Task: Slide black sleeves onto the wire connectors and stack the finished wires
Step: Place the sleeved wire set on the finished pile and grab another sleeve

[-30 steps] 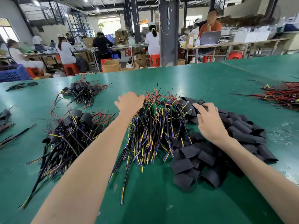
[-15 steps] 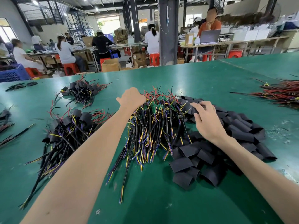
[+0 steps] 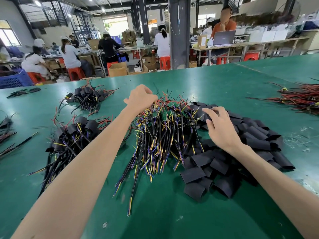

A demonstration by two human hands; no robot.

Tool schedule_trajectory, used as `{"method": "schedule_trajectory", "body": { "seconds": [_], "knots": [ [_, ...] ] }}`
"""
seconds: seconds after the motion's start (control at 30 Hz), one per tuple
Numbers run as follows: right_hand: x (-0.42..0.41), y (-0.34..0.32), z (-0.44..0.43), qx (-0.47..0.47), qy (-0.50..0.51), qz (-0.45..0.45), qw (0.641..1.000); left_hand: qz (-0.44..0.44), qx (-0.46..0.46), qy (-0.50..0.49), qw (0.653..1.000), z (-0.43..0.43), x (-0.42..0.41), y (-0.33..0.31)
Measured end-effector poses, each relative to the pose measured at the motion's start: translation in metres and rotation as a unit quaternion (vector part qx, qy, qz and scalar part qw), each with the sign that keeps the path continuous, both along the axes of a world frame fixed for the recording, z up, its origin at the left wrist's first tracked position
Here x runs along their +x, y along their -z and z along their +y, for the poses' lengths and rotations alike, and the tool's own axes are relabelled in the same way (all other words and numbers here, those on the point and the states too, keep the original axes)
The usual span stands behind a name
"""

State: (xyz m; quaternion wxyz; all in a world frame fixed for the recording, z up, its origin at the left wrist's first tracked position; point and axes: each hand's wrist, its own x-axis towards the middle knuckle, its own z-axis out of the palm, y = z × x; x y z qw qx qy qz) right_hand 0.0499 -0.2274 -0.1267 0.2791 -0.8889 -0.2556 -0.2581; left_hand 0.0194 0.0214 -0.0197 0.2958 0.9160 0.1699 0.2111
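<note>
A heap of bare wire harnesses point(image 3: 160, 135) with small green boards at their far ends lies in the middle of the green table point(image 3: 172, 213). My left hand point(image 3: 140, 99) hovers over the heap's far left end, fingers curled, pinching thin wires there. To the right spreads a pile of flat black sleeves point(image 3: 245, 149). My right hand point(image 3: 219, 128) lies over that pile's left side, its fingertips touching a sleeve at the far edge. Finished wires with sleeves on form a stack point(image 3: 72, 135) at the left.
A second sleeved bundle point(image 3: 88, 97) lies at the far left, red wires point(image 3: 300, 99) at the right edge, and loose black pieces point(image 3: 6, 133) at the left edge. Beyond the table's far edge, people sit at benches with red stools.
My left hand has lifted and moved a little farther away, now pinching wires at the heap's far end. My right hand has shifted slightly on the sleeves.
</note>
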Motion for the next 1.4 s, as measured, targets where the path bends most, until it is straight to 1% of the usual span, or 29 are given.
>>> {"method": "schedule_trajectory", "body": {
  "seconds": [0.07, 0.17, 0.33, 0.37, 0.43, 0.47, 0.5, 0.57, 0.6, 0.63, 0.7, 0.77, 0.8, 0.83, 0.87, 0.9, 0.97, 1.0, 1.07, 1.13, 1.2, 1.27, 1.4],
  "knots": [
    [0.000, -0.001, 0.000, 0.004, 0.002, -0.001, 1.000, -0.021, -0.020, 0.038, 0.999, 0.002, -0.002, -0.004],
    [-0.001, -0.002, 0.000, 0.006, 0.003, -0.002, 1.000, -0.044, -0.089, 0.092, 0.991, 0.003, -0.005, -0.008],
    [-0.002, -0.003, 0.000, 0.006, 0.003, 0.001, 1.000, -0.032, -0.209, 0.146, 0.966, 0.004, -0.010, -0.008],
    [-0.002, -0.003, 0.000, 0.005, 0.002, 0.001, 1.000, -0.023, -0.218, 0.151, 0.964, 0.006, -0.011, -0.008],
    [-0.003, -0.003, 0.000, 0.005, -0.002, 0.001, 1.000, -0.011, -0.186, 0.150, 0.971, 0.007, -0.013, -0.009],
    [-0.003, -0.003, 0.000, 0.007, -0.005, 0.000, 1.000, -0.025, -0.176, 0.145, 0.973, 0.006, -0.014, -0.010],
    [-0.003, -0.003, -0.001, 0.010, -0.009, -0.001, 1.000, -0.053, -0.174, 0.138, 0.974, 0.004, -0.016, -0.012],
    [-0.004, -0.004, -0.001, 0.015, -0.013, 0.000, 1.000, -0.142, -0.176, 0.110, 0.968, -0.001, -0.021, -0.020],
    [-0.004, -0.004, -0.001, 0.017, -0.014, 0.000, 1.000, -0.201, -0.180, 0.094, 0.958, -0.004, -0.024, -0.027],
    [-0.005, -0.004, -0.001, 0.020, -0.015, -0.001, 1.000, -0.262, -0.194, 0.082, 0.942, -0.006, -0.027, -0.035],
    [-0.005, -0.004, 0.000, 0.024, -0.019, -0.001, 1.000, -0.370, -0.269, 0.082, 0.885, -0.010, -0.036, -0.055],
    [-0.007, -0.005, 0.000, 0.026, -0.022, -0.003, 0.999, -0.434, -0.352, 0.099, 0.823, -0.011, -0.050, -0.080],
    [-0.007, -0.005, 0.000, 0.026, -0.024, -0.004, 0.999, -0.450, -0.373, 0.109, 0.804, -0.010, -0.057, -0.093],
    [-0.008, -0.006, 0.000, 0.027, -0.025, -0.003, 0.999, -0.453, -0.372, 0.115, 0.802, -0.009, -0.065, -0.105],
    [-0.009, -0.007, 0.000, 0.030, -0.026, -0.003, 0.999, -0.444, -0.344, 0.114, 0.819, -0.006, -0.072, -0.116],
    [-0.010, -0.008, 0.001, 0.033, -0.025, -0.003, 0.999, -0.428, -0.290, 0.109, 0.849, -0.002, -0.078, -0.126],
    [-0.012, -0.010, 0.001, 0.039, -0.026, -0.001, 0.999, -0.373, -0.121, 0.090, 0.916, 0.006, -0.089, -0.135],
    [-0.013, -0.011, 0.002, 0.042, -0.029, 0.000, 0.999, -0.333, -0.027, 0.079, 0.939, 0.010, -0.094, -0.134],
    [-0.016, -0.013, 0.003, 0.049, -0.034, -0.002, 0.998, -0.235, 0.121, 0.085, 0.961, 0.015, -0.101, -0.121],
    [-0.019, -0.015, 0.005, 0.055, -0.040, -0.007, 0.998, -0.149, 0.208, 0.130, 0.958, 0.018, -0.102, -0.092],
    [-0.023, -0.017, 0.007, 0.057, -0.050, -0.006, 0.997, -0.093, 0.226, 0.166, 0.955, 0.020, -0.101, -0.055],
    [-0.025, -0.017, 0.010, 0.054, -0.058, -0.008, 0.997, -0.058, 0.216, 0.173, 0.959, 0.021, -0.100, -0.021],
    [-0.025, -0.014, 0.012, 0.043, -0.063, -0.005, 0.997, -0.051, 0.188, 0.178, 0.964, 0.024, -0.094, 0.025]
  ]
}}
